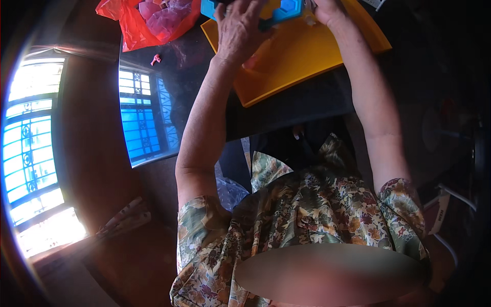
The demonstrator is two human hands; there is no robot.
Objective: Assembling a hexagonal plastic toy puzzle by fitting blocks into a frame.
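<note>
At the top edge of the view my left hand (239, 30) is closed on a blue plastic piece (287, 12) with a hexagon-shaped recess. A dark part shows under its fingers. My right hand (326, 9) is just right of the blue piece, partly cut off by the frame, its fingers bent around something small and pale that I cannot make out. Both hands are over a yellow tray (302, 77) lying on the dark, glossy table. Something pinkish shows in the tray beside my left wrist.
An orange-red plastic bag (130, 25) with pink items in clear wrapping lies at the table's far left. A small pink piece (155, 60) rests on the tabletop (176, 71) nearer me. Barred windows (33, 148) stand at left. A pale metal frame (455, 197) is at right.
</note>
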